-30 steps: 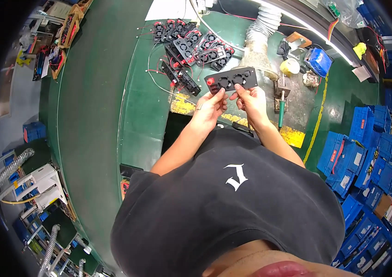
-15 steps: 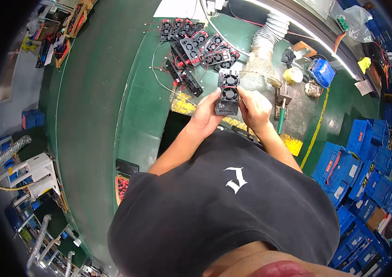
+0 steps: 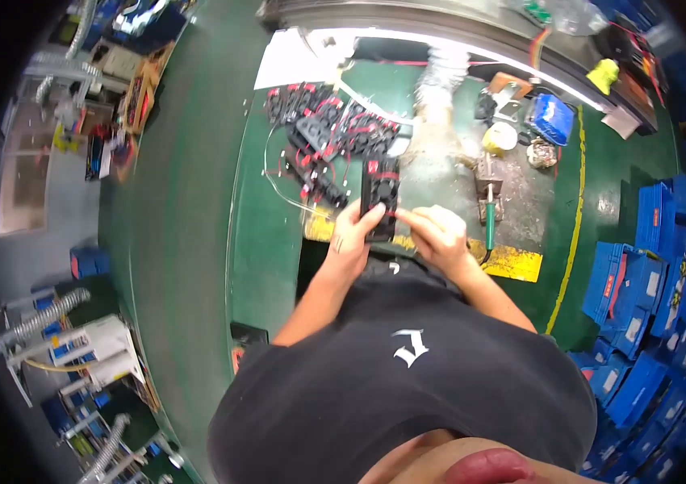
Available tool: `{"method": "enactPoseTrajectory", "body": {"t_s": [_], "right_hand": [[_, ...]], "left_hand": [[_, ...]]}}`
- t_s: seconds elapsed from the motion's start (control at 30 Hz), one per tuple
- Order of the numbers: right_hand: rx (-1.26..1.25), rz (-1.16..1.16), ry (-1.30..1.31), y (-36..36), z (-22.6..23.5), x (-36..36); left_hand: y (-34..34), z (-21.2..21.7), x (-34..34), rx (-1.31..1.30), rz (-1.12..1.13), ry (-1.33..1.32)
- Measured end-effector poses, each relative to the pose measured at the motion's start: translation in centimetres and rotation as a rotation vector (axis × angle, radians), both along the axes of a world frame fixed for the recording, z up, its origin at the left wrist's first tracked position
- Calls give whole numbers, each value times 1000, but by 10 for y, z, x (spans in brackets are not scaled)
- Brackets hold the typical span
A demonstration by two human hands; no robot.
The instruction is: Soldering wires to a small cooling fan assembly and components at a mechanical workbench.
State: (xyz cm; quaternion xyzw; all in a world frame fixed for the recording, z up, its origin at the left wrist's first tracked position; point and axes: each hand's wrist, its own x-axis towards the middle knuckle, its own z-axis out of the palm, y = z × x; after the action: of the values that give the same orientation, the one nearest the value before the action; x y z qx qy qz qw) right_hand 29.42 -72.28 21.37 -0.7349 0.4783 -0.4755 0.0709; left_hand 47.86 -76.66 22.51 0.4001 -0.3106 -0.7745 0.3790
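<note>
My left hand (image 3: 349, 240) is closed around the lower left side of a black twin-fan unit (image 3: 381, 181), its thumb lying over the front. The unit is held upright above the bench's near edge, with red wire and a red patch at its top. My right hand (image 3: 440, 235) is at the unit's lower right edge, fingers curled and the index fingertip against or just beside it. Whatever is between those fingertips is too small to make out. Beyond the unit lies a pile of similar black fan units (image 3: 319, 129) with red wires.
A soldering iron with a green handle (image 3: 490, 226) rests in its stand, right of my hands. Behind is a fume duct (image 3: 438, 105). A yellow-white roll (image 3: 499, 137) and a blue packet (image 3: 551, 119) sit at the back right. Blue bins (image 3: 633, 298) are stacked on the right.
The fan unit has been turned, so the two fans that faced up plainly are now darker and blurred, with red at the top. My right hand has shifted lower along its edge. The view has shifted.
</note>
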Motion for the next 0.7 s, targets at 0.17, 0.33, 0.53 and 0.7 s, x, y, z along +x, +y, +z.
{"method": "enactPoseTrajectory", "body": {"t_s": [0.17,0.33,0.53,0.7], "right_hand": [[105,-52,-48,25,-13,-14],[438,-355,-414,73,-16,-30],[426,-646,-924,121,-68,-18],[473,-1036,-620,167,-36,12]], "left_hand": [[7,-20,-17,65,-34,-51],[3,-16,-50,-7,-379,-167],[-5,-32,-84,-22,-1010,-100],[19,-43,-107,30,-1243,5]]}}
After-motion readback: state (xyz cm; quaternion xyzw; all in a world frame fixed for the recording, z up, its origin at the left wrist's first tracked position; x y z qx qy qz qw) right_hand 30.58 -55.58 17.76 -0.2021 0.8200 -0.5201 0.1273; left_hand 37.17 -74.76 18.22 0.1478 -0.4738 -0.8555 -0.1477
